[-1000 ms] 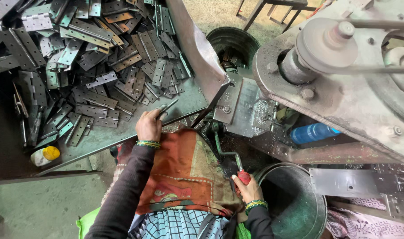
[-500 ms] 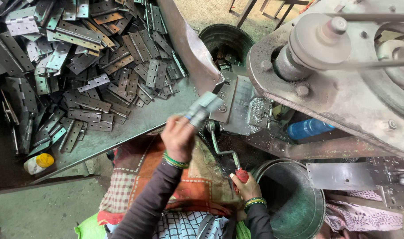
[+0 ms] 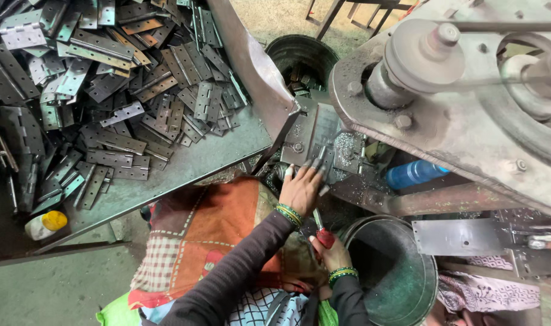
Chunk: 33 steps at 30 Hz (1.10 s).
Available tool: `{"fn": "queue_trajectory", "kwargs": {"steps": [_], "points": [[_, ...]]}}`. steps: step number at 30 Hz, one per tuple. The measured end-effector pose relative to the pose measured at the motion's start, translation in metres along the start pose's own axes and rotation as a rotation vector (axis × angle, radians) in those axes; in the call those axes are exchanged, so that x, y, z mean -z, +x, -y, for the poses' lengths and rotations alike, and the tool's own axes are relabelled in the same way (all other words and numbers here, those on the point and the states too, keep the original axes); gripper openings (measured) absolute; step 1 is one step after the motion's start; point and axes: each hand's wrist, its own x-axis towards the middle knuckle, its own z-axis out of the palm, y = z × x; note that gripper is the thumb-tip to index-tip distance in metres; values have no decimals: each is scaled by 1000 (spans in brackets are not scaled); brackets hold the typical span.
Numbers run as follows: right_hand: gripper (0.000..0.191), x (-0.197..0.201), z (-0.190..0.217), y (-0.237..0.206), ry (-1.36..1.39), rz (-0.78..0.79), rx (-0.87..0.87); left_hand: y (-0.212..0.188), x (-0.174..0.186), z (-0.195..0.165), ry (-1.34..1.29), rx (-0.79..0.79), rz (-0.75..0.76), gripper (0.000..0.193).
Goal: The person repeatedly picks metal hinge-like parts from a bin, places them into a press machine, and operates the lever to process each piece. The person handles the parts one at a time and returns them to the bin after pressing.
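At the bottom of the frame the person's right hand (image 3: 331,249) is closed around a tool with a red handle (image 3: 325,237), its thin metal shaft pointing up the frame toward the machine. Just to the right of that hand sits a round dark bucket (image 3: 402,284), its rim almost touching the wrist.

A little higher, near the centre, the left hand (image 3: 300,188) reaches forward with fingers spread and pressed down on a flat metal piece (image 3: 319,158) lying on the machine bed (image 3: 342,148). The piece is mostly hidden by the fingers; its long side seems to run up and down the frame, away from the person. The left hand is the one on it, the right a short way below; the two hands are apart but close, with the tool shaft between them.

The room is tight. A slanted metal chute (image 3: 251,66) closes off the left side of the bed, and the heavy press body (image 3: 468,108) looms to the right. A blue bottle (image 3: 415,174) lies under it.

Further off, in the upper left, a big heap of metal hinges (image 3: 106,90) covers a sheet table (image 3: 185,175), well apart from both hands. A second dark bin (image 3: 302,57) stands at top centre.
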Motion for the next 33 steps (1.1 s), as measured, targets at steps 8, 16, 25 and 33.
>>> {"fn": "queue_trajectory", "kwargs": {"steps": [8, 16, 25, 33], "points": [[62, 25, 18, -2, -20, 63, 98, 27, 14, 3, 141, 132, 55, 51], [58, 25, 19, -6, -49, 36, 16, 35, 7, -1, 81, 185, 82, 65], [47, -8, 6, -5, 258, -27, 168, 29, 13, 0, 102, 203, 173, 54], [60, 75, 55, -19, -144, 125, 9, 37, -5, 3, 188, 159, 48, 60]]}}
